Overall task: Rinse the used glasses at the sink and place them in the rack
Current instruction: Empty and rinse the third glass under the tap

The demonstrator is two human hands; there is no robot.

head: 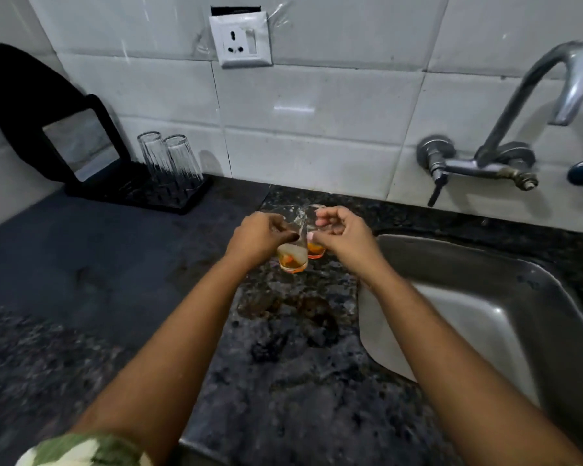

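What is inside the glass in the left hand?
The glass in the left hand holds a shallow layer of orange liquid at its base. The fingers cover the upper part of the glass, so any residue there is not visible.

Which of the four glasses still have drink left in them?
The two glasses in the hands, on the counter beside the sink, hold orange dregs. The two glasses on the black rack stand upside down, empty.

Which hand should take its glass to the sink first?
Right. The right hand holds the glass nearer the sink and tap, both on that side. The left hand is farther away, nearer the rack.
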